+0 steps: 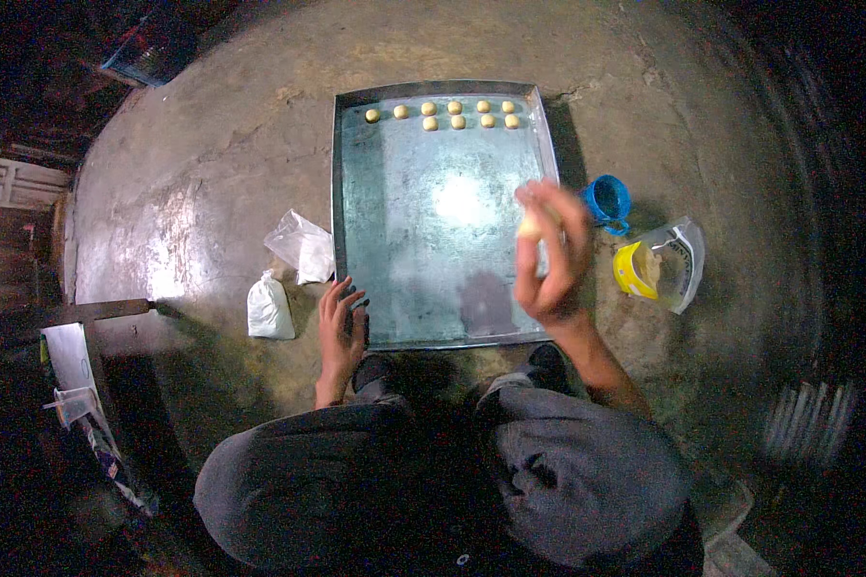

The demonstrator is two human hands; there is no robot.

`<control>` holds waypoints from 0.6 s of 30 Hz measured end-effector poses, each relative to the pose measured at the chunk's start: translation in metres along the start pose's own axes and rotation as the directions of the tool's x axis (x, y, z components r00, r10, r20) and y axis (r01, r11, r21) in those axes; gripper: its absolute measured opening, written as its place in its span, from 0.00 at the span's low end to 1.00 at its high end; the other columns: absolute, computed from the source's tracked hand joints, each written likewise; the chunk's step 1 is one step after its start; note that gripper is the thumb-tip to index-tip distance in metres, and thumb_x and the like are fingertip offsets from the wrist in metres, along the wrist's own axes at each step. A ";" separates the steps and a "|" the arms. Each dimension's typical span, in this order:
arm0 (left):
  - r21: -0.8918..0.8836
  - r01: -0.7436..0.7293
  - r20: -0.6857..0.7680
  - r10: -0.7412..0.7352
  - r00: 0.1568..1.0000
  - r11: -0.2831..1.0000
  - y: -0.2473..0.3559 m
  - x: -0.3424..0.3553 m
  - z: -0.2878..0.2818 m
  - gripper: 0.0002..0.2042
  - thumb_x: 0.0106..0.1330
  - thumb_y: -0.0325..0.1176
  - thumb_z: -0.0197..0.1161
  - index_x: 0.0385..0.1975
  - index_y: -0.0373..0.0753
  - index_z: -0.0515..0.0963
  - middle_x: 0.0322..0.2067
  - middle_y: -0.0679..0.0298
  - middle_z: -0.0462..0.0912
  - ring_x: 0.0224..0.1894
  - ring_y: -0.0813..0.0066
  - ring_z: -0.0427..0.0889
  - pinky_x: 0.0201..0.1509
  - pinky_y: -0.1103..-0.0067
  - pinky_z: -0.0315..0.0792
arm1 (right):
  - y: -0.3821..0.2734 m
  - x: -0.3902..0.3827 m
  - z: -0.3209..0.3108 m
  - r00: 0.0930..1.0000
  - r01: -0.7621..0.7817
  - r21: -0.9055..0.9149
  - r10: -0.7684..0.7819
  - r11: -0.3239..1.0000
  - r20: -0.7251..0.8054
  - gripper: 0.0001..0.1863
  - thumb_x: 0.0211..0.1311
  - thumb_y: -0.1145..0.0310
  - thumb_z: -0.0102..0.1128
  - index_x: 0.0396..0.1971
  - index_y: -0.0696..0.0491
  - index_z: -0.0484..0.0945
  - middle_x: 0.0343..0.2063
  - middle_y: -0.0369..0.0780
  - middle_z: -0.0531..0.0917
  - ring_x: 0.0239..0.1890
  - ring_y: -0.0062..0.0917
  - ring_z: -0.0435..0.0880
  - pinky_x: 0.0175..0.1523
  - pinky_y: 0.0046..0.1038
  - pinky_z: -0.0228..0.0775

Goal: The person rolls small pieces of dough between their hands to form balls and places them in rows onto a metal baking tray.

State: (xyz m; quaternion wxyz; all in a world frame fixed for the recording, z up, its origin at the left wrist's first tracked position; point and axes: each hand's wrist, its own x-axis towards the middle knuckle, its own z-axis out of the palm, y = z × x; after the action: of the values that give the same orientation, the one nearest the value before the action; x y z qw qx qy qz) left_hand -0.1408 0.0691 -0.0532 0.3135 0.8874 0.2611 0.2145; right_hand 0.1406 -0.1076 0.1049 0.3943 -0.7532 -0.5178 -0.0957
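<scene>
The right hand (560, 274), somewhat blurred, is raised over the right side of a metal tray (404, 221) and pinches a pale piece of dough (528, 227) between thumb and fingers. The left hand (340, 325) is at the tray's near left corner, its fingers loosely spread along the left wall; I cannot tell whether they press on it. Ten small dough balls (455, 108) sit at the tray's far end: six in the far row, four in a nearer row toward the right. The tray lies on a concrete floor (212, 144). Right of it stand a blue mug (608, 200) and, nearer, an open yellow-and-clear packet (635, 270). Left of it lie a crumpled plastic bag (301, 247) and, nearer, a filled white bag (270, 308).
</scene>
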 end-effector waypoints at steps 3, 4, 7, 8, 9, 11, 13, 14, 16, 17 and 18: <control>0.021 -0.008 -0.014 0.009 1.000 1.000 -0.007 0.002 0.013 0.12 0.70 0.30 0.56 0.51 0.39 0.78 0.64 0.55 0.70 0.70 0.50 0.62 0.72 0.61 0.57 | 0.032 -0.108 0.044 0.895 0.077 -0.165 0.004 0.983 0.446 0.29 0.69 0.60 0.53 0.68 0.53 0.65 0.69 0.49 0.63 0.72 0.52 0.55 0.74 0.56 0.40; 0.022 0.016 -0.011 -0.016 1.000 1.000 -0.007 0.001 0.013 0.13 0.70 0.30 0.56 0.53 0.39 0.77 0.65 0.54 0.69 0.71 0.49 0.61 0.72 0.61 0.57 | 0.034 -0.138 0.049 0.782 0.032 -0.196 0.098 0.980 0.616 0.32 0.70 0.58 0.52 0.71 0.52 0.61 0.73 0.49 0.57 0.75 0.54 0.46 0.75 0.60 0.32; 0.002 0.083 -0.018 -0.083 0.996 0.997 -0.004 0.003 0.011 0.16 0.71 0.29 0.55 0.57 0.37 0.73 0.67 0.53 0.65 0.72 0.48 0.59 0.73 0.60 0.56 | 0.039 -0.145 0.031 0.748 0.031 -0.130 0.063 0.991 0.661 0.35 0.69 0.57 0.54 0.73 0.51 0.56 0.74 0.49 0.52 0.76 0.56 0.39 0.74 0.63 0.27; -0.032 0.097 -0.020 -0.098 0.995 0.995 0.000 0.005 0.015 0.17 0.72 0.29 0.54 0.59 0.37 0.72 0.68 0.52 0.64 0.72 0.48 0.59 0.73 0.60 0.55 | 0.035 -0.133 0.027 0.807 -0.037 -0.129 0.106 0.991 0.581 0.35 0.69 0.58 0.54 0.73 0.51 0.57 0.74 0.49 0.52 0.76 0.56 0.39 0.74 0.63 0.27; -0.066 0.111 -0.021 -0.113 0.993 0.992 0.002 0.005 0.018 0.17 0.72 0.28 0.53 0.60 0.37 0.71 0.68 0.51 0.63 0.72 0.48 0.59 0.73 0.60 0.55 | 0.037 -0.114 0.027 0.855 -0.105 -0.122 0.153 0.987 0.495 0.35 0.69 0.58 0.55 0.73 0.51 0.57 0.74 0.49 0.52 0.76 0.56 0.38 0.74 0.63 0.27; -0.090 0.076 -0.068 -0.083 0.994 0.993 -0.016 -0.003 0.027 0.17 0.73 0.26 0.50 0.61 0.36 0.69 0.69 0.51 0.61 0.72 0.48 0.59 0.73 0.59 0.56 | 0.038 -0.063 0.038 0.931 -0.139 -0.088 0.161 0.986 0.329 0.35 0.68 0.59 0.55 0.72 0.52 0.58 0.74 0.50 0.51 0.76 0.57 0.39 0.73 0.64 0.28; -0.078 0.055 -0.087 -0.062 0.994 0.995 -0.021 -0.005 0.036 0.17 0.74 0.24 0.48 0.61 0.35 0.69 0.69 0.50 0.61 0.71 0.47 0.59 0.73 0.59 0.56 | 0.036 -0.010 0.048 0.984 -0.041 -0.096 0.056 0.995 0.168 0.34 0.68 0.60 0.55 0.72 0.50 0.59 0.74 0.50 0.52 0.75 0.59 0.40 0.73 0.64 0.28; -0.030 0.060 -0.079 -0.062 0.995 0.998 -0.022 -0.007 0.032 0.17 0.74 0.24 0.47 0.61 0.35 0.69 0.69 0.50 0.61 0.71 0.47 0.60 0.73 0.60 0.56 | 0.031 0.014 0.057 0.997 0.027 -0.101 -0.019 0.995 0.079 0.33 0.69 0.59 0.55 0.72 0.49 0.59 0.74 0.50 0.53 0.75 0.60 0.41 0.73 0.64 0.29; 0.005 0.060 -0.068 -0.060 0.996 0.998 -0.016 -0.003 0.032 0.18 0.74 0.23 0.45 0.61 0.35 0.69 0.69 0.50 0.62 0.71 0.46 0.60 0.73 0.60 0.56 | 0.027 0.051 0.071 0.983 0.168 -0.102 -0.175 0.980 -0.059 0.31 0.69 0.58 0.53 0.71 0.45 0.61 0.73 0.49 0.53 0.75 0.59 0.41 0.73 0.66 0.30; 0.011 0.067 -0.064 -0.066 0.996 0.998 -0.012 -0.001 0.033 0.18 0.74 0.23 0.44 0.62 0.35 0.68 0.68 0.50 0.62 0.71 0.46 0.60 0.73 0.60 0.56 | 0.027 0.056 0.083 0.978 0.187 -0.124 -0.197 0.974 -0.066 0.31 0.69 0.58 0.53 0.71 0.43 0.60 0.73 0.48 0.53 0.75 0.59 0.42 0.72 0.67 0.30; 0.026 0.078 -0.064 -0.076 0.995 0.997 -0.011 -0.001 0.032 0.18 0.74 0.22 0.44 0.62 0.35 0.68 0.68 0.50 0.62 0.71 0.45 0.60 0.73 0.60 0.56 | 0.026 0.057 0.100 0.973 0.208 -0.137 -0.219 0.969 -0.076 0.31 0.69 0.57 0.52 0.71 0.42 0.59 0.74 0.48 0.52 0.75 0.59 0.42 0.72 0.67 0.31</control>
State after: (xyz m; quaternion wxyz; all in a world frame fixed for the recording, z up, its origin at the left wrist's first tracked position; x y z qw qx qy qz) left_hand -0.1279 0.0617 -0.0837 0.3005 0.8739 0.3080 0.2261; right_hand 0.1614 -0.0026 0.0568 0.3556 -0.7116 -0.5703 -0.2047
